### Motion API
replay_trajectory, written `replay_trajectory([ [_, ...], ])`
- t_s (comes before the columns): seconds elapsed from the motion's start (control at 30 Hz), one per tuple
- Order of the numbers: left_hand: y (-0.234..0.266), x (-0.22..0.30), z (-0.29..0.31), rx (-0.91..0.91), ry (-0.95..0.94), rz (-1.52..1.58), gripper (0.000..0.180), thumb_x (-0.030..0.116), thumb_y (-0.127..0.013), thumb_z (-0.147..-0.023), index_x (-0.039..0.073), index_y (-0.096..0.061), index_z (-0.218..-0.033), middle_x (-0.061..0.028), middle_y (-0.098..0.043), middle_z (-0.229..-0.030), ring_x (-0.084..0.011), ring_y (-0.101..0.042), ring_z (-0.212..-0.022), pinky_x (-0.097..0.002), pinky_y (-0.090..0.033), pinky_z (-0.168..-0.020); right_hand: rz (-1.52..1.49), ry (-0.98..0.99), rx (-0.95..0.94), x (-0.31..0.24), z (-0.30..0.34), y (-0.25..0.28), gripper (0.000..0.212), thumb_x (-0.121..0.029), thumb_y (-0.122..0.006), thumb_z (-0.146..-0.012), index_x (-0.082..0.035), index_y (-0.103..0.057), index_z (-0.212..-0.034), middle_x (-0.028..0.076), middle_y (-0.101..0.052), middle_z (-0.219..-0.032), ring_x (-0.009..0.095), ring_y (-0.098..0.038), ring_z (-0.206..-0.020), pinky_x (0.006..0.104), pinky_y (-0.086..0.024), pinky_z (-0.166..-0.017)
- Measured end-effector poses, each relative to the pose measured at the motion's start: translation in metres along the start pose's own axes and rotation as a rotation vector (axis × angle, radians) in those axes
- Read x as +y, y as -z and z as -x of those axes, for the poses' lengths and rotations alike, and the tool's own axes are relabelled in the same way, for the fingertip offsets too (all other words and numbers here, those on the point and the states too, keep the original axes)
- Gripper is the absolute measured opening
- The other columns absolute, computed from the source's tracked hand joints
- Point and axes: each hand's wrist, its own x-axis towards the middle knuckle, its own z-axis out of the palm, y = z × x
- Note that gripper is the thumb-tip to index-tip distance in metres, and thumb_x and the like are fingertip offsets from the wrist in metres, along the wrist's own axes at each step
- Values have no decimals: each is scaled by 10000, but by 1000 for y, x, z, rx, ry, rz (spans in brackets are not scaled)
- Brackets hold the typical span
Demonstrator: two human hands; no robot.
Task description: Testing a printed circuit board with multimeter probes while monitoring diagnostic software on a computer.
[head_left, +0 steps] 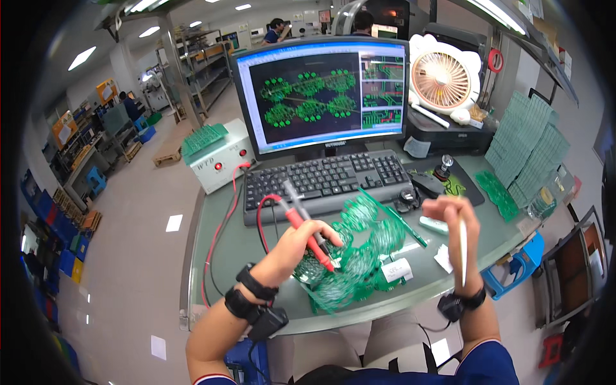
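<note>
My left hand (296, 249) is closed around a red test probe (300, 224), with a slim grey pen-like thing (294, 196) alongside it. The probe's tip points down at several green circuit boards (359, 256), which look blurred; whether it touches them I cannot tell. My right hand (457, 221), raised at the table's right side, has its fingers bent around a slim white stick-like tool (463, 253), pointing down. Beneath and beside the right hand lie a pale pen-like piece (434, 224) and a small white paper (443, 258). Another white label (396, 270) lies on the boards.
Behind the boards are a black keyboard (321, 179), a monitor (321, 90) and a mouse (427, 183). A white box (221, 157) with red sockets stands left, its red lead (221, 231) trailing over the table. A fan (444, 80) and stacked green sheets (523, 144) stand right.
</note>
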Motion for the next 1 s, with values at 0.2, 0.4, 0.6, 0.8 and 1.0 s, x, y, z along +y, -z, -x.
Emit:
replay_trajectory([
  [0.2,-12,-13,-35,-383,139,-381,425,289,-395,-930,6,-698,-838,-71,-684,-850,-176,-569,-852,-313,-436,-842,368,75,-56,87,-91,75,178,-107,-530,-987,20,-599,-1090,113,-696,-1067,167,-646,-982,285,-485,-887],
  [0.4,-9,-13,-28,-352,-4,-419,414,271,-369,-976,27,-694,-895,-82,-623,-1012,-184,-538,-992,-314,-420,-908,716,23,-1,163,-120,122,276,-214,-670,-903,-52,-609,-1118,141,-689,-1054,235,-666,-1005,315,-492,-856],
  [0.6,35,-15,14,121,104,-76,432,390,-409,-992,24,-613,-888,-31,-556,-747,-81,-515,-625,-226,-422,-579,684,-112,-106,189,-105,123,352,-240,-700,-891,-49,-589,-1166,107,-654,-1187,210,-616,-1102,309,-450,-942],
  [0.8,63,-26,29,127,69,177,269,283,-511,-993,22,-576,-1016,-37,-585,-902,-99,-597,-741,-247,-497,-678,500,-125,-142,186,-107,111,361,-174,-698,-895,-18,-580,-1199,116,-593,-1315,214,-557,-1202,329,-408,-1025],
  [1.0,59,-33,28,83,67,181,172,147,-627,-930,27,-564,-1035,-36,-555,-1017,-102,-592,-895,-257,-499,-772,554,-54,-306,185,-110,92,403,-123,-717,-860,-23,-568,-1221,139,-548,-1374,235,-488,-1293,352,-322,-1112],
])
